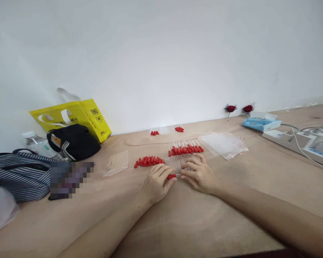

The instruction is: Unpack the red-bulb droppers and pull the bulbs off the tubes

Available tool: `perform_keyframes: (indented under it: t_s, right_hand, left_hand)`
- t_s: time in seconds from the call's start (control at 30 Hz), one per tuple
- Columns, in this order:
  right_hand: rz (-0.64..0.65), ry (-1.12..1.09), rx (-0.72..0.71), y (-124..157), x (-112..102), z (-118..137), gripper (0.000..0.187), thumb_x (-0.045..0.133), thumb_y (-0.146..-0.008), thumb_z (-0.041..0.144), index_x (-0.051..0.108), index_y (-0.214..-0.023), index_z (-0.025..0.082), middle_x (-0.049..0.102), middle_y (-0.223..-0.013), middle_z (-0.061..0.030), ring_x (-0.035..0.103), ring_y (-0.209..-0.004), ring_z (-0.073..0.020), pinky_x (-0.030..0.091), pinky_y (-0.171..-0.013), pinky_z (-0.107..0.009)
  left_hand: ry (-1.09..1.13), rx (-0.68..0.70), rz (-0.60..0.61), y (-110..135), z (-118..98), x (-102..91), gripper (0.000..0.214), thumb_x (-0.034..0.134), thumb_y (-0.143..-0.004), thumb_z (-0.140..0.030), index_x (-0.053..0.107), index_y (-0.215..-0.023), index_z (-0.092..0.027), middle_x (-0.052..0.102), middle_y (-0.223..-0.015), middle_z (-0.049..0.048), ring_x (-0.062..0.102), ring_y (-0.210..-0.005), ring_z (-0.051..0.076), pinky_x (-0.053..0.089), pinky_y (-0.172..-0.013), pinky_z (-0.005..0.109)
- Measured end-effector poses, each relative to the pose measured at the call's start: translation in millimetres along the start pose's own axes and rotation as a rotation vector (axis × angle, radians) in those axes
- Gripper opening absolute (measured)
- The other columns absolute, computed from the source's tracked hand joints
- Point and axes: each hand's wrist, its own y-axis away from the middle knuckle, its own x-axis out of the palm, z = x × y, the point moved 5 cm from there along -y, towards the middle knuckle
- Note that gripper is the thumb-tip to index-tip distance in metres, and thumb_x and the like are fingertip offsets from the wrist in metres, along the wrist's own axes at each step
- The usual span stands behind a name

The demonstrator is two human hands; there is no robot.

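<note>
A red bulb is held between the thumb and fingers of the left hand, beside clear tubes over which the right hand's fingers are curled; whether anything is gripped there cannot be told. Beyond the fingers, red-tipped droppers are laid in a row.

1. Over there, left beyond the grip: yellow bag, black pouch.
2. Well left of it: striped bag.
3. Off to its right: red roses, blue packet, white power strip.
</note>
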Motion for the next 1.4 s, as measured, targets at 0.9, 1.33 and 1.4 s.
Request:
perform_keyframes:
  t_s: [0.9, 1.33, 1.4]
  right_hand:
    - [-0.077, 0.006, -0.105, 8, -13, -5, 0.015, 0.049, -0.082, 0.022, 0.063, -0.088, 0.024, 0.061, -0.056, 0.0032, 0.053, -0.075, -0.0136, 0.02, -0.094, -0.043]
    - [0.049, -0.012, 0.475, 24, -12, -70, 0.03, 0.038, -0.08, 0.016, 0.062, -0.097, 0.017, 0.063, -0.091, -0.0068, 0.059, -0.076, -0.0152, 0.044, -0.07, -0.025]
    - [0.093, 0.042, 0.528, 28, -9, -76, 0.032, 0.038, -0.078, 0.013, 0.063, -0.097, 0.016, 0.063, -0.089, -0.0073, 0.059, -0.074, -0.0153, 0.044, -0.07, -0.025]
  left_hand:
    - [-0.014, 0.053, -0.003, 5, 7, -5.9, 0.013, 0.046, -0.083, -0.018, 0.058, -0.078, -0.019, 0.068, -0.085, 0.0002, 0.058, -0.084, 0.017, 0.036, -0.083, 0.037]
    - [-0.023, -0.322, -0.238, 12, 54, -32.8, 0.021, 0.047, -0.082, -0.023, 0.063, -0.094, -0.016, 0.051, -0.081, 0.0051, 0.051, -0.076, 0.014, 0.046, -0.069, 0.027]
    - [-0.044, -0.446, -0.251, 16, 73, -39.7, 0.025, 0.046, -0.08, -0.025, 0.063, -0.096, -0.015, 0.051, -0.083, 0.0061, 0.052, -0.077, 0.016, 0.046, -0.069, 0.029]
